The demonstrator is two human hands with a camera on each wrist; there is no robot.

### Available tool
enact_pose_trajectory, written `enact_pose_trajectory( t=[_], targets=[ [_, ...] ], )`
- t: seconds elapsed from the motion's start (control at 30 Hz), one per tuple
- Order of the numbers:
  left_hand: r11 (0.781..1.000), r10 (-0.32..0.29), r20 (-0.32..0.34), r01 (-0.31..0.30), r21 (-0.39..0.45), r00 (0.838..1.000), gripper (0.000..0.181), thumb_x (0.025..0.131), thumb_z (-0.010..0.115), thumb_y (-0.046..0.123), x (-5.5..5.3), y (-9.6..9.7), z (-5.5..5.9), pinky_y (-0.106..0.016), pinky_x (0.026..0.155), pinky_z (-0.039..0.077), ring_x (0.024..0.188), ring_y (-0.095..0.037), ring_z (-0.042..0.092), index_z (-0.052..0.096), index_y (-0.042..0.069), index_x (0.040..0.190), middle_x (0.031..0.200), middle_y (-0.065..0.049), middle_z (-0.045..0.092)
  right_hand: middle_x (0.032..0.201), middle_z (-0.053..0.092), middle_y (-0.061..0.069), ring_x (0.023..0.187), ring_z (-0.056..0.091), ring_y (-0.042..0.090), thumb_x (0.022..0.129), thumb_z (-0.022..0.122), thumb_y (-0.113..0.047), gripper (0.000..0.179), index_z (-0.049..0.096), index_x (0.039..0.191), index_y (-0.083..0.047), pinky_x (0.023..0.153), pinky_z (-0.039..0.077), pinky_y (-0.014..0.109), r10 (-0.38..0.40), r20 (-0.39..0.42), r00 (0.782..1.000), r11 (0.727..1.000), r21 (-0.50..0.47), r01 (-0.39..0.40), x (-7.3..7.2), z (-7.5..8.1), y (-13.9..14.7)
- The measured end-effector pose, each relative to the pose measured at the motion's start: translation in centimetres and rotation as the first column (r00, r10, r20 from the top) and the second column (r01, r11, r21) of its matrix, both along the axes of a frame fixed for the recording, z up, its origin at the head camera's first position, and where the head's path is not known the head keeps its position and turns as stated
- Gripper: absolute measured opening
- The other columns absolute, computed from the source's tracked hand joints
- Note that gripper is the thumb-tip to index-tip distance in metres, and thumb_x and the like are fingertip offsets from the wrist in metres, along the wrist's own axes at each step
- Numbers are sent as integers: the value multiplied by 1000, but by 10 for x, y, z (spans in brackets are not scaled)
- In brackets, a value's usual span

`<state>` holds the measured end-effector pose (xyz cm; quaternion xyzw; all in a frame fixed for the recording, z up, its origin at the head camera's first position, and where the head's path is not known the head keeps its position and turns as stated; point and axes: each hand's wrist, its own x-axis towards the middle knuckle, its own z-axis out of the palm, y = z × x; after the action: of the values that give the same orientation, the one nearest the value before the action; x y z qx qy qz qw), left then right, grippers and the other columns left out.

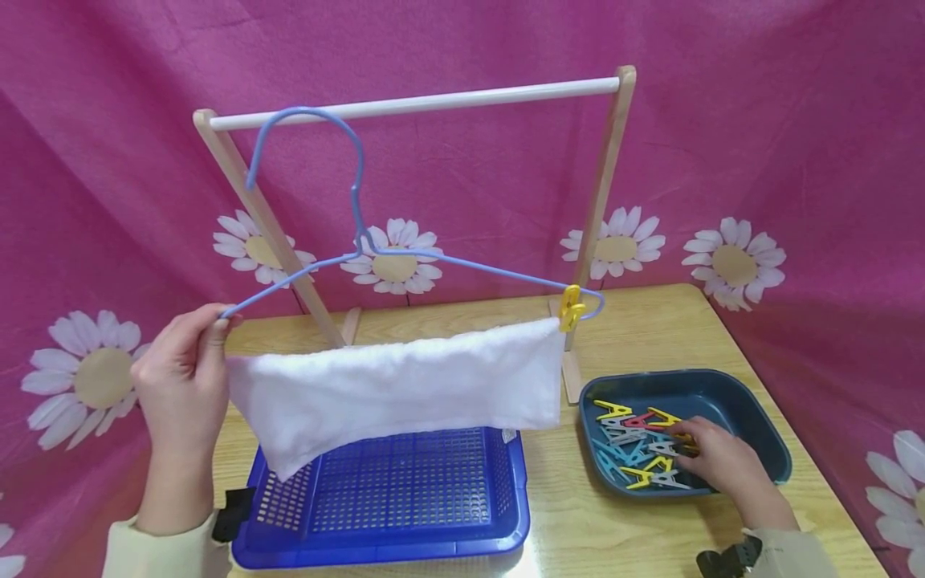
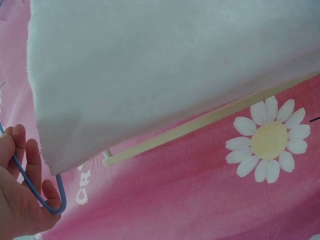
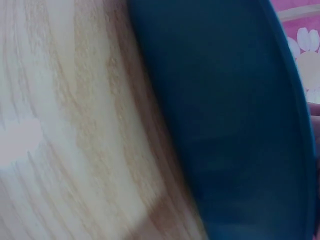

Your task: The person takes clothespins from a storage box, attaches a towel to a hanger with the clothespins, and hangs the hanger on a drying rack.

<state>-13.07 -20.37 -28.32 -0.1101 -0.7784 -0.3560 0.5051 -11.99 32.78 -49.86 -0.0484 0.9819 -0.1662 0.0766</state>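
My left hand (image 1: 184, 365) grips the left end of a blue clothes hanger (image 1: 499, 271), in the head view. In the left wrist view, fingers curl around the hanger's bent end (image 2: 61, 195). A white towel (image 1: 405, 385) hangs along the hanger. A yellow clothespin (image 1: 570, 308) clips the towel's right corner to it. My right hand (image 1: 723, 459) reaches into a dark blue-green basin (image 1: 751, 417), its fingertips among several clothespins (image 1: 627, 435) in yellow, grey, teal and red. Whether it pinches one cannot be made out. The right wrist view shows mostly the basin's outer wall (image 3: 230, 120).
A wooden rack with a white rod (image 1: 448, 100) stands behind the hanger, on a wooden table (image 1: 571, 522). Below the towel lies a blue plastic basket (image 1: 390, 550). A pink curtain (image 1: 462, 177) with printed daisies hangs at the back and sides.
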Motion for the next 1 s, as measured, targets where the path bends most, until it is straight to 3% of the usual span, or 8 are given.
enact_pose_trajectory(
  t=[0.27, 0.47, 0.67, 1.0],
  targets=[
    [1000, 2, 10, -2, 7, 1000, 12, 75, 63, -10, 0, -2, -3, -9, 71, 41, 74, 8, 53, 67, -9, 87, 75, -9, 64, 94, 58, 13, 87, 54, 32, 66, 78, -16, 38, 64, 98, -2, 72, 43, 52, -16, 26, 1000, 1000, 10, 16, -2, -6, 1],
    [1000, 17, 16, -17, -6, 1000, 12, 76, 64, -9, 1, -3, -5, -8, 70, 40, 74, 10, 52, 67, -9, 87, 74, -21, 62, 94, 58, 13, 86, 54, 31, 67, 77, -16, 35, 64, 97, -2, 71, 43, 52, -7, 38, 999, 1000, 14, 7, -6, -7, 0],
    [1000, 13, 12, -13, 3, 1000, 11, 77, 64, -7, 2, -3, -6, -9, 70, 41, 74, 9, 53, 67, -8, 88, 74, -17, 63, 95, 58, 15, 84, 54, 30, 67, 76, -13, 36, 63, 99, 0, 72, 43, 51, -9, 59, 998, 1000, -14, 10, -7, -9, 1],
    [1000, 4, 7, -4, 10, 1000, 12, 77, 64, -7, 1, -4, -7, -10, 72, 42, 75, 8, 54, 67, -8, 88, 74, -21, 62, 95, 58, 19, 85, 55, 31, 69, 75, -11, 39, 61, 100, 6, 74, 44, 49, -25, 119, 993, 992, -123, 40, -10, -9, 6]
  ],
)
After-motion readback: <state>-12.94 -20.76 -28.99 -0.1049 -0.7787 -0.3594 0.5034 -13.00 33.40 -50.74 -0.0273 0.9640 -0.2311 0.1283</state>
